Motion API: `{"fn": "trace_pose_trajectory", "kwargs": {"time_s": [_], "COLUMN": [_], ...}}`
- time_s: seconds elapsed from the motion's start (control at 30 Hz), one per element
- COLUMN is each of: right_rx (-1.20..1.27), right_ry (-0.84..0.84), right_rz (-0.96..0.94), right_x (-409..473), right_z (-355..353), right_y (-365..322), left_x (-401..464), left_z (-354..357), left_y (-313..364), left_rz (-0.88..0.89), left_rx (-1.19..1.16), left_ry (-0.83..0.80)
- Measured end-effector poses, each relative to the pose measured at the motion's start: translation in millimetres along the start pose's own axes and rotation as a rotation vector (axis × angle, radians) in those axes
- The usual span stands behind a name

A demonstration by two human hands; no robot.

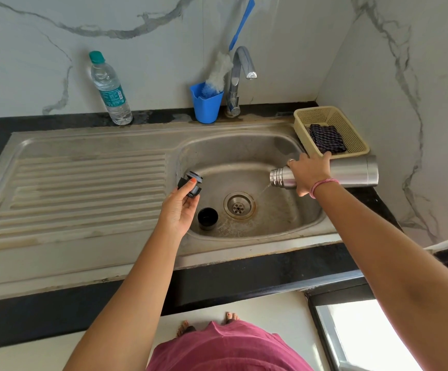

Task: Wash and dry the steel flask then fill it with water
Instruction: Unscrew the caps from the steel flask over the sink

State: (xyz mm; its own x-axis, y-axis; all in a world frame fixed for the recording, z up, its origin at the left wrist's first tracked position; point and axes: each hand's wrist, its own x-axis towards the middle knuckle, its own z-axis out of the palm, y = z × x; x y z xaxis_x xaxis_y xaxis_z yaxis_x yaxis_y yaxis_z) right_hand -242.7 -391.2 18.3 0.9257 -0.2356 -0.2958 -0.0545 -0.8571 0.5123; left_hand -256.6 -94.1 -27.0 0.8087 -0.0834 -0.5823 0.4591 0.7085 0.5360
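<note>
Our right hand (310, 174) wraps around the steel flask (351, 171) near its neck and holds it on its side over the sink (244, 145), mouth pointing toward the drain (239, 205), so that a thin stream of water runs out into the basin; we judge this to be the emptying of rinse water, part of the washing step. Our left hand (181, 207) pinches the flask's stopper (192, 183) between thumb and fingers, kept up over the basin's left edge, probably so it stays out of the way while the flask drains. The dark cup lid (207, 218) stands on the basin floor just left of the drain, open side up. Behind the sink a blue cup (206, 108) holds a bottle brush (218, 73) beside the tap (240, 76). A cream basket (351, 121) at the right holds a folded checked cloth (327, 139), likely meant for drying. A plastic water bottle (110, 89), roughly full, stands by the wall.
</note>
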Motion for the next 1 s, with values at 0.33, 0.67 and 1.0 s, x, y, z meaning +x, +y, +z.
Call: {"fn": "trace_pose_trajectory", "kwargs": {"time_s": [0.33,0.67,1.0], "right_rx": [-0.062,-0.140,-0.225], "right_ry": [0.229,0.306,0.304], "right_rz": [-0.014,-0.084,-0.168], "right_x": [0,6,19], "right_z": [-14,-33,-38], "right_y": [-18,-23,-32], "left_x": [0,9,41], "left_z": [5,8,11], "left_y": [-2,-12,-27], "left_rz": [0.026,0.057,0.120], "left_rx": [0.082,0.129,0.177], "left_ry": [-0.023,-0.022,0.078]}}
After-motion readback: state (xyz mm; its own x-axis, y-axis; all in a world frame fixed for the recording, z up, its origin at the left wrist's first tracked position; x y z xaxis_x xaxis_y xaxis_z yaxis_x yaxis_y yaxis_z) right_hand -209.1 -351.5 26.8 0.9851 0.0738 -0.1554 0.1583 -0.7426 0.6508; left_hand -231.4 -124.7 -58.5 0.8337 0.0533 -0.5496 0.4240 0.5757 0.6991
